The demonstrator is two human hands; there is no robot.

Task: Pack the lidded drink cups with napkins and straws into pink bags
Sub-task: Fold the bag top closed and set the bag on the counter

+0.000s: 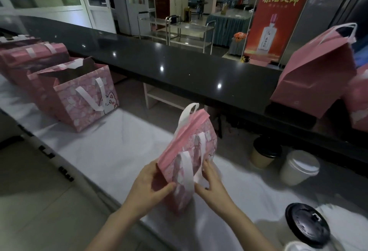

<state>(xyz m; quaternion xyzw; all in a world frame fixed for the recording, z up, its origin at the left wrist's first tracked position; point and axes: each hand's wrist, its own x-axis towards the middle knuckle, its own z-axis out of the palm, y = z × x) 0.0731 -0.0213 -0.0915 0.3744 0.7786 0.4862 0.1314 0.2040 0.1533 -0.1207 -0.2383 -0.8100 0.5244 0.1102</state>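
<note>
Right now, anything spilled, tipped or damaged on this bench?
No spills or damage visible. The tan cup, white cup and near black-lidded cup stand upright. One oddity: the plain pink bag on the black counter, far right, leans sideways rather than standing square. The folded patterned bag being held looks intact.

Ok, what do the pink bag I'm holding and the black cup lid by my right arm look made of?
Pink bag: probably printed paper, matte, judging by its crisp folded creases. Black cup lid: likely moulded plastic, slightly glossy, with light reflections and a raised sip tab.
</note>
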